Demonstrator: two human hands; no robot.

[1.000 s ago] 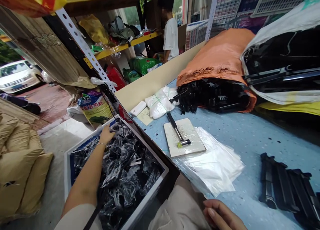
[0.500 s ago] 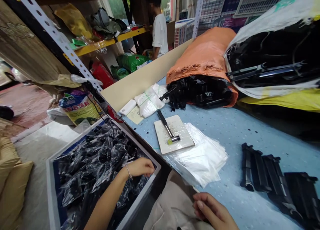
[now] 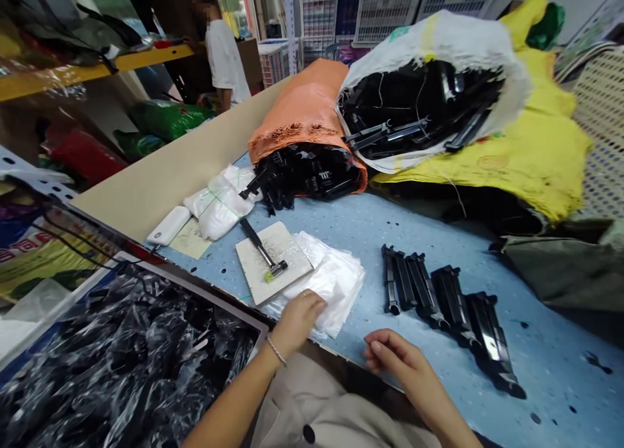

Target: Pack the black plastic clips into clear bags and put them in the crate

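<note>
My left hand, with a bracelet on its wrist, reaches over the near edge of a stack of clear plastic bags. Its bent fingers hold nothing that I can see; whether they touch the bags is unclear. My right hand hovers at the table's near edge, loosely curled, thumb apart, with nothing in it. Beyond my left hand, a small hammer with a black grip lies on a square board. To the right, several black plastic and metal parts lie in a slanting row on the blue table.
A bin of black parts in plastic wrapping stands at the left. An orange sack and a white sack spill black parts at the back, beside a yellow sack. A person in a white shirt stands behind.
My left hand has moved from over the bin to the plastic bags. My right hand stays near the table's edge. The view has turned right, showing more of the row and the yellow sack.
</note>
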